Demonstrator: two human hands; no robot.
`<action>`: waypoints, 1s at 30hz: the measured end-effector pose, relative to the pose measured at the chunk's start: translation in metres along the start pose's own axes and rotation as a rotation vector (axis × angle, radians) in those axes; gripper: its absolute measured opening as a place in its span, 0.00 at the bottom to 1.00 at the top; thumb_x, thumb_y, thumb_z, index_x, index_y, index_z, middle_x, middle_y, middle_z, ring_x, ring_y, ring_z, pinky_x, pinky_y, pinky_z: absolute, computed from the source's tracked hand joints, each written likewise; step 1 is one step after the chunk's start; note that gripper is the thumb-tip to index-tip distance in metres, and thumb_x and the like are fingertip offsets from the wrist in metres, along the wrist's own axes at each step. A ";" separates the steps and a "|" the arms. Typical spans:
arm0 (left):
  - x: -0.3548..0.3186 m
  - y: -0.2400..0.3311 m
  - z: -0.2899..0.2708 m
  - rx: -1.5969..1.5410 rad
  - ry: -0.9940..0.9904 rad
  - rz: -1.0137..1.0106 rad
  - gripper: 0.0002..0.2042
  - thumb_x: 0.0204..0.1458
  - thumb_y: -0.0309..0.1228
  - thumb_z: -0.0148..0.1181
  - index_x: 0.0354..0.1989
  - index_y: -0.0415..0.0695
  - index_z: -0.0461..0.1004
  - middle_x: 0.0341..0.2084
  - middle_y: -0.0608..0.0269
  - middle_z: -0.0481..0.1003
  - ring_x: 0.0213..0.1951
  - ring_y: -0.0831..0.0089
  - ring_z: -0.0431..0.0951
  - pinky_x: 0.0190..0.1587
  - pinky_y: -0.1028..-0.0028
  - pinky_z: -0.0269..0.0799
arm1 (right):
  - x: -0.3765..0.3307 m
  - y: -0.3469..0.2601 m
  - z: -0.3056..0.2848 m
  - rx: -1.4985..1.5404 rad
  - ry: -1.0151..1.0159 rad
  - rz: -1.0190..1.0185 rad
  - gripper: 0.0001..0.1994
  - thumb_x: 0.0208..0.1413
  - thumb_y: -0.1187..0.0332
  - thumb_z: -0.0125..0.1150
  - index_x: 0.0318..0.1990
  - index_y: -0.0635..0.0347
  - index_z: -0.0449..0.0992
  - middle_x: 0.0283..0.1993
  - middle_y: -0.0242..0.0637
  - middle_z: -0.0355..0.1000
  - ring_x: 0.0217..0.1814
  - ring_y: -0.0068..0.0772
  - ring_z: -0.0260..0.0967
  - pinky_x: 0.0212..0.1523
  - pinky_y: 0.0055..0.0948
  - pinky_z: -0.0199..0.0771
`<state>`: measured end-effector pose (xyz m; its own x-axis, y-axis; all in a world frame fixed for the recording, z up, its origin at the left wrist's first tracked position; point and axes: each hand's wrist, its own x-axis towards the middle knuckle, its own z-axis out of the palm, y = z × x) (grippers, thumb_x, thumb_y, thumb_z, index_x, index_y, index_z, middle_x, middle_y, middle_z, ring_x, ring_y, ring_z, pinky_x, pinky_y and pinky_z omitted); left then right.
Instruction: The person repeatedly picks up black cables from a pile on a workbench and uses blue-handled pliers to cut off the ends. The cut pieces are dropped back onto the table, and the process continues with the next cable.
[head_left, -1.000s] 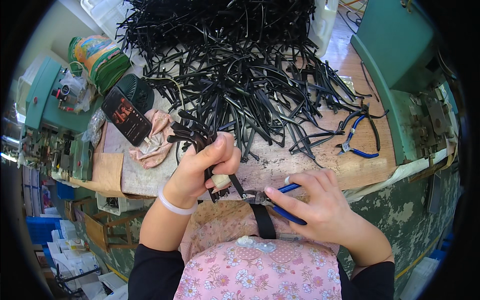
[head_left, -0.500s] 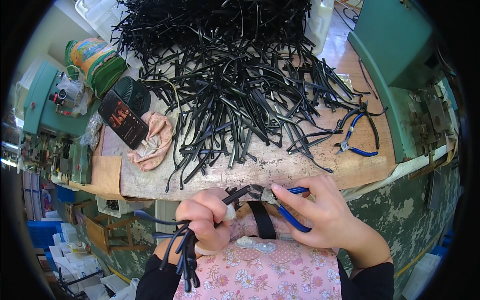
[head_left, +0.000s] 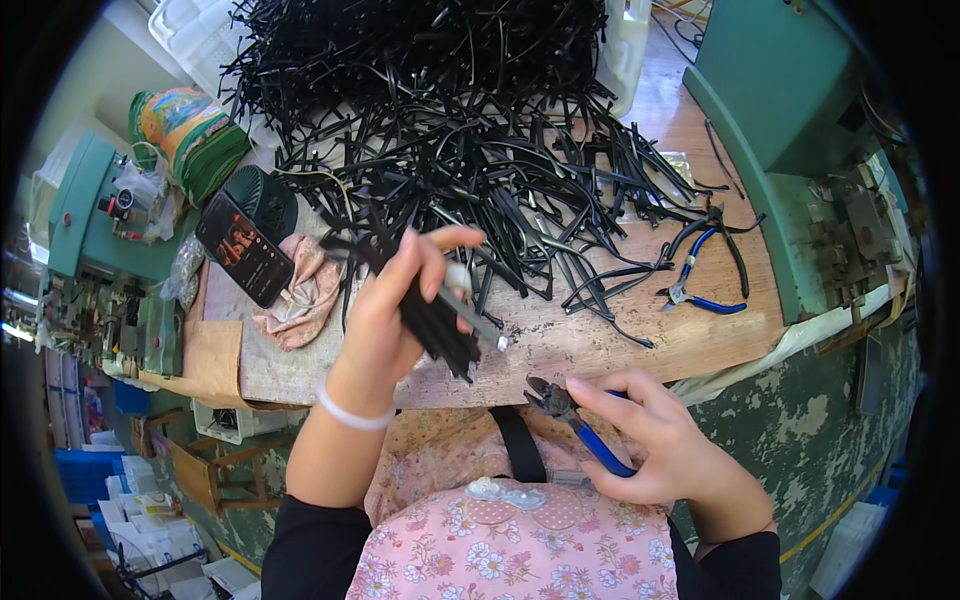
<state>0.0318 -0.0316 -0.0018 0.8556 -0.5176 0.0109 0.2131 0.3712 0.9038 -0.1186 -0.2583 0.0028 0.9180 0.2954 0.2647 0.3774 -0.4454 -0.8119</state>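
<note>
My left hand is raised over the near left part of the table, closed round a bundle of black eyeglass temples. The bundle is blurred by motion. One greyish temple sticks out of it toward the right. My right hand grips blue-handled cutting pliers in front of the table edge. Their jaws point up and left, with nothing between them. Beyond the left hand, many more loose black temples lie spread across the table.
A dense heap of temples rises at the back beside a white bin. A second pair of pliers lies at right, near a green machine. At left are a phone, pink cloth, small fan and another machine.
My left hand has moved up and over the table with the bundle, away from the pliers. The pliers' jaws have come off the temple they were at; my right hand has shifted slightly.
</note>
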 end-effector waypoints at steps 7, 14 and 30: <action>0.056 -0.012 0.017 1.489 0.200 -0.038 0.13 0.51 0.37 0.59 0.37 0.39 0.74 0.28 0.47 0.78 0.31 0.53 0.79 0.37 0.60 0.73 | -0.004 0.004 0.004 -0.043 -0.004 -0.029 0.32 0.38 0.72 0.67 0.58 0.53 0.71 0.40 0.41 0.67 0.37 0.40 0.68 0.37 0.34 0.70; 0.050 -0.028 0.011 1.691 0.196 0.123 0.13 0.49 0.36 0.57 0.36 0.38 0.72 0.31 0.47 0.76 0.31 0.48 0.78 0.35 0.57 0.74 | -0.004 0.005 0.008 -0.093 -0.054 -0.016 0.32 0.38 0.70 0.66 0.59 0.51 0.70 0.41 0.41 0.67 0.39 0.40 0.68 0.39 0.35 0.70; -0.032 -0.009 -0.002 -0.342 -0.105 -0.179 0.22 0.65 0.48 0.33 0.22 0.46 0.59 0.14 0.70 0.57 0.11 0.85 0.51 0.13 0.84 0.52 | 0.010 0.006 0.015 -0.327 -0.063 -0.124 0.32 0.36 0.68 0.68 0.57 0.45 0.72 0.43 0.40 0.66 0.43 0.41 0.65 0.43 0.37 0.63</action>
<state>0.0032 -0.0171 -0.0112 0.7416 -0.6667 -0.0745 0.5145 0.4939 0.7010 -0.1087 -0.2455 -0.0067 0.8575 0.4108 0.3097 0.5135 -0.6469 -0.5637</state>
